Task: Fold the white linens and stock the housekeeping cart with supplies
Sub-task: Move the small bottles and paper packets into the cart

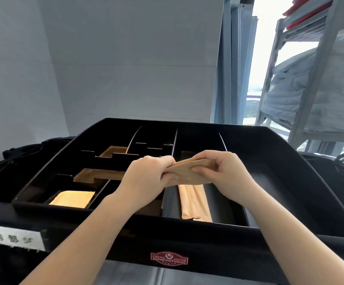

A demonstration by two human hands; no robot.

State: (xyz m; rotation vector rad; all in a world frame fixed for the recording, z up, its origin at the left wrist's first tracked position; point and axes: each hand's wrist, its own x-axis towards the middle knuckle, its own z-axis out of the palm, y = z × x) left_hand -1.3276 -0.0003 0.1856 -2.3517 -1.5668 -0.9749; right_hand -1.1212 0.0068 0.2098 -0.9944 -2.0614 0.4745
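Note:
The black divided tray (302,182) on top of the housekeeping cart fills the middle of the view. Above its centre both my hands hold a small stack of tan paper packets (189,171). My left hand (148,177) grips the stack's left end and my right hand (222,169) pinches its right end. Directly below, long tan packets (193,202) lie lengthwise in a narrow compartment. A yellow flat packet (72,199) lies in the front left compartment. Brown packets (99,174) sit in the middle left slots.
A white label (10,237) and a red badge (169,258) are on the cart's front edge. Black fabric (12,159) lies left of the tray. A grey metal shelf rack (302,103) with white bedding (319,95) stands at the right, by a window.

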